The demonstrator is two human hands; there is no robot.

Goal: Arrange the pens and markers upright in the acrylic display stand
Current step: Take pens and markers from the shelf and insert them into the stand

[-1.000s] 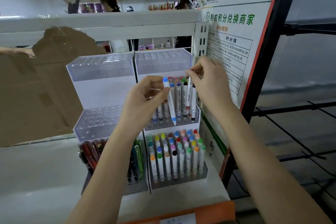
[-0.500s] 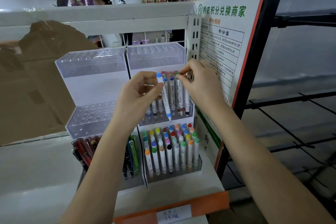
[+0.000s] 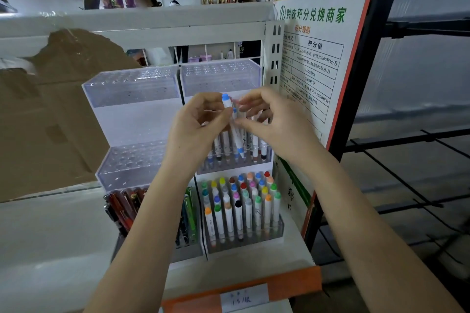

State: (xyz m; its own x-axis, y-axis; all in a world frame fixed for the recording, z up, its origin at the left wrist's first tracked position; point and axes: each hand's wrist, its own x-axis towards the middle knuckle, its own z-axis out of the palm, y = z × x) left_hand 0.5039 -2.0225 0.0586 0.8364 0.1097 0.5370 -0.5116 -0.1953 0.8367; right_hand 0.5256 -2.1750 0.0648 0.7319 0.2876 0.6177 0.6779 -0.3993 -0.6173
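My left hand (image 3: 193, 129) grips a white marker with blue caps (image 3: 235, 137), held nearly upright in front of the middle tier of the right acrylic stand (image 3: 221, 79). My right hand (image 3: 274, 122) is just right of the marker with loosely bent fingers; its thumb tip touches the barrel and the index finger stays apart from it. Several white markers (image 3: 256, 145) stand in that middle tier behind my hands. The bottom tier is packed with upright coloured-cap markers (image 3: 241, 206). The top tier has only bare holes.
A second acrylic stand (image 3: 132, 89) is at the left, with pens (image 3: 122, 208) leaning in its bottom tier. A printed poster (image 3: 312, 58) and a black rack post (image 3: 356, 84) close off the right side. Brown cardboard (image 3: 50, 109) leans at the left. The stands sit on a white shelf (image 3: 50, 236).
My right hand let go of the marker it was setting into the middle tier and moved left to the blue-capped marker. My left hand turned that marker more upright.
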